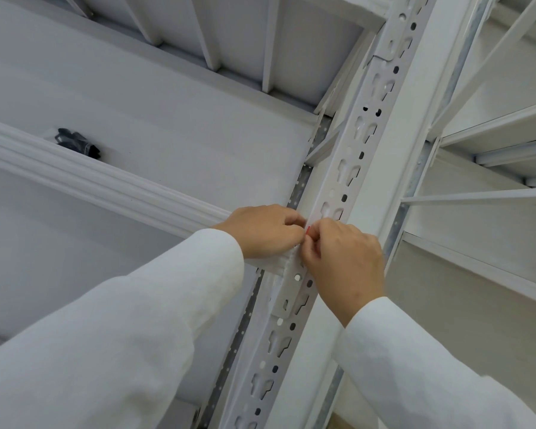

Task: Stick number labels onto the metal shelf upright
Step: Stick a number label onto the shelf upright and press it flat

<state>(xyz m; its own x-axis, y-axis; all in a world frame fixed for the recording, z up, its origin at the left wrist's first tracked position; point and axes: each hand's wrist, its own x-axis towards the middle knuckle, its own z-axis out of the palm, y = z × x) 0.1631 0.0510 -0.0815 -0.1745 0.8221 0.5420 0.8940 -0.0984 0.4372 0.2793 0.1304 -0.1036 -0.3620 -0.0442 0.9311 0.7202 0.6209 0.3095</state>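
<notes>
Both hands, left hand (262, 230) and right hand (342, 258), pinch a label (308, 230) against the upright (347, 168).

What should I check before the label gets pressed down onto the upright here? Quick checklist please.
1. Label in hand: a small red-edged label shows between the fingertips of both hands. Ok.
2. Left hand and right hand both at the upright: ok.
3. Number on the label readable and right way up: cannot tell, fingers cover it.
4. Backing peeled off: cannot tell.
5. Target spot free of slots: not ok for certain; the front face is punched with holes and keyhole slots along its length, so pick a plain strip.
6. Label square to the upright: cannot tell, too little of it shows.
</notes>
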